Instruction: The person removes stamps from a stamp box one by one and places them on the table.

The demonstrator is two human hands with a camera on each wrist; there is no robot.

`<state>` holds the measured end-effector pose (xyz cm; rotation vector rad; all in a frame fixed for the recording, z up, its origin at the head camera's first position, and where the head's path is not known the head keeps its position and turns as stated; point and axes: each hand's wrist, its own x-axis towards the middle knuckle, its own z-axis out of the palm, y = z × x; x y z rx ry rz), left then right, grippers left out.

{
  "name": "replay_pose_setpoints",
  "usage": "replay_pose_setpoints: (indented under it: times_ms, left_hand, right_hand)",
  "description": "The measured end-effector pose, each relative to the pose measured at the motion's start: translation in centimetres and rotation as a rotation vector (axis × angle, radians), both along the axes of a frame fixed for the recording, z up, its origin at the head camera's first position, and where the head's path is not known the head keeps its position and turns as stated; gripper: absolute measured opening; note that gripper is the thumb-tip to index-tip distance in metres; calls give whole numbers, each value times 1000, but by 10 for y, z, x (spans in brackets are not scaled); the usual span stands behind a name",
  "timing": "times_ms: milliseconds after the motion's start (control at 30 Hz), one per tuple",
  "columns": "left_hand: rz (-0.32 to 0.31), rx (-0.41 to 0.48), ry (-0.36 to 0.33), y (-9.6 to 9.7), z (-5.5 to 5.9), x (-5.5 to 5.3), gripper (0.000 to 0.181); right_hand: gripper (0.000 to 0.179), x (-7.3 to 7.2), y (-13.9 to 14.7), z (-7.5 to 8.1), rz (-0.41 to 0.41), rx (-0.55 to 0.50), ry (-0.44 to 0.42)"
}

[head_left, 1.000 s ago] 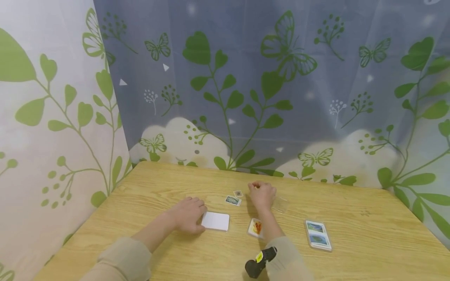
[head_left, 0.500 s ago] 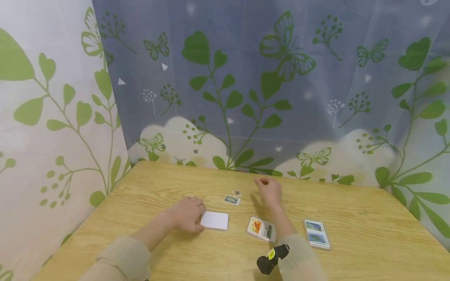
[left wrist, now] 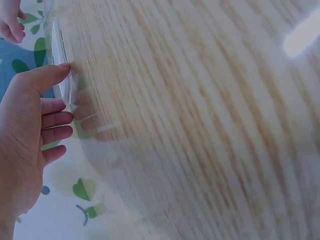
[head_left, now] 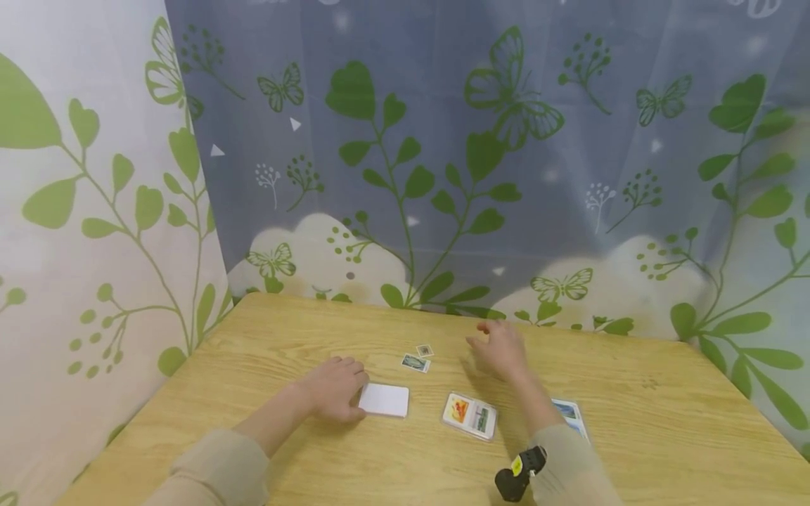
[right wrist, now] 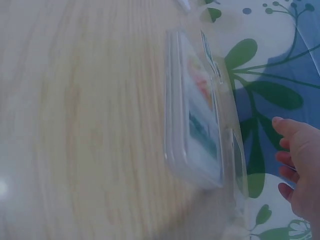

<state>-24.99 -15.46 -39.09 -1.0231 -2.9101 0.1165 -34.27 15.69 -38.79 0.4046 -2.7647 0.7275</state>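
My left hand [head_left: 335, 388] lies on the table at the left end of a flat white card [head_left: 384, 400], thumb and fingers holding it at opposite corners. The left wrist view has the same card edge-on between thumb and index finger. Raised over the far part of the table, my right hand [head_left: 501, 349] has loosely bent, spread fingers and nothing between them. Two small stamp-like pictures, a larger [head_left: 415, 362] and a smaller [head_left: 425, 350], lie between the hands. Nearer me is a clear plastic case [head_left: 470, 416] showing an orange picture and a green one.
Another case [head_left: 572, 416] with blue pictures is partly hidden by my right forearm. In the right wrist view, a thin clear plastic piece [right wrist: 239, 165] lies beyond the two-picture case. A wrist camera [head_left: 520, 474] sits on my right sleeve. A patterned curtain [head_left: 436, 176] hangs behind the wooden table [head_left: 304, 323].
My right hand has moved to the right and its fingers have spread apart, uncovering the two-picture case. The right forearm now covers part of the other case. My left hand stays at the white card.
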Motion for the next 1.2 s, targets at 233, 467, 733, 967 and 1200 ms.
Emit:
replay_pose_setpoints:
  times_ms: [233, 467, 733, 967, 1200]
  left_hand:
    - [3, -4, 5, 0, -2, -1, 43]
    - [2, 3, 12, -1, -4, -1, 44]
    - [6, 4, 17, -2, -5, -3, 42]
    - [1, 2, 14, -2, -4, -2, 45]
    - [-3, 2, 13, -1, -4, -2, 45]
  right_hand:
    - [44, 6, 11, 7, 103, 161, 18]
    - [42, 10, 19, 5, 202, 322, 67]
    - [47, 10, 34, 0, 254, 493, 81]
    - [56, 9, 44, -9, 229, 545, 24]
    - [61, 9, 51, -14, 205, 523, -43]
